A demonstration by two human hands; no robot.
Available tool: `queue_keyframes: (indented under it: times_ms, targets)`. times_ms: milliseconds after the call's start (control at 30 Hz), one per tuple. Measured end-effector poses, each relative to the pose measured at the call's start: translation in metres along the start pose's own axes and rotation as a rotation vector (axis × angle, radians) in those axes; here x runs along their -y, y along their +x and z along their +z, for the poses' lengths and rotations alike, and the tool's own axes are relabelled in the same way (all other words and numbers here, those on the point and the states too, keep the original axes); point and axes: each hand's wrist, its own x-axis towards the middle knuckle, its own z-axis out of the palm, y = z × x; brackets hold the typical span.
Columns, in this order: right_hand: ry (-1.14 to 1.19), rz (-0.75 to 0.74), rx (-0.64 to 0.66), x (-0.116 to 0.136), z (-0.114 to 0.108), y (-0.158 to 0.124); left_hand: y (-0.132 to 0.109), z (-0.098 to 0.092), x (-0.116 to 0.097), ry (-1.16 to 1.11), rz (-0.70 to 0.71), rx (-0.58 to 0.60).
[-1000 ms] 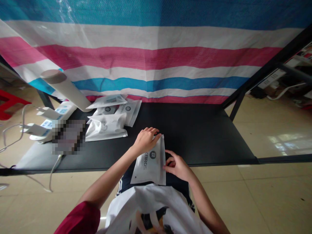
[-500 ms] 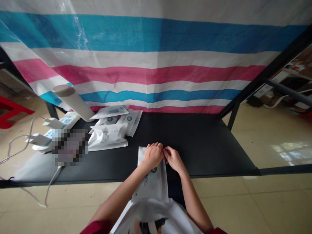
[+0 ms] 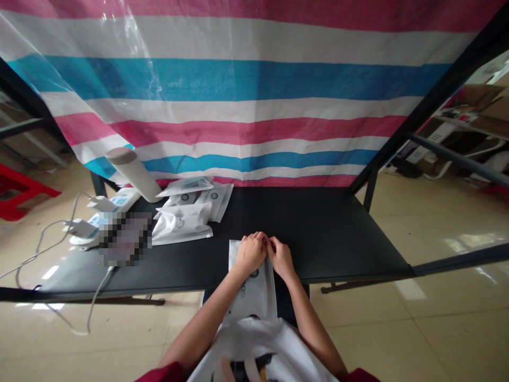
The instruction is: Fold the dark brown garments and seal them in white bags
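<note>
A frosted white plastic bag with a dark round logo and lettering lies over the near table edge, its lower end against my shirt. My left hand rests across the bag's far end, fingers curled over its edge near the right corner. My right hand is closed in a pinch at that same corner, its fingertips meeting those of my left hand. What lies between the fingertips is mostly hidden. More white bags with the same kind of print lie in a loose pile to the left.
The black table has a striped plastic sheet behind it. On the left are a pale bottle, a power strip with chargers, a blurred-out object and its cable. A red stool stands beyond.
The camera view has tilted up and shifted slightly. My right hand has drawn closer against my left at the bag's corner; the bag stays about where it was.
</note>
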Motion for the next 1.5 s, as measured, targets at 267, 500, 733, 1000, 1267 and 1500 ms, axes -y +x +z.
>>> queue_keyframes:
  times_ms: [267, 500, 733, 1000, 1267, 1500]
  targets:
    - [-0.098, -0.024, -0.046, 0.000, 0.004, -0.005, -0.002, -0.003, -0.001, 0.005, -0.014, -0.018]
    - [-0.104, -0.030, -0.047, 0.001, 0.003, -0.003, -0.002, -0.006, -0.002, 0.010, -0.048, -0.007]
    - [0.002, 0.007, -0.009, 0.006, 0.000, -0.012, 0.002, -0.011, 0.009, -0.026, -0.056, 0.035]
    - [0.232, 0.115, 0.101, 0.011, 0.001, -0.052, 0.064, -0.037, 0.027, -0.005, -0.061, -0.043]
    - [0.373, 0.289, 0.216, 0.009, -0.013, -0.060, 0.090, -0.041, 0.015, -0.002, 0.066, -0.120]
    - [0.479, 0.327, 0.090, -0.005, -0.021, -0.026, 0.018, 0.007, 0.038, -0.150, 0.154, -0.329]
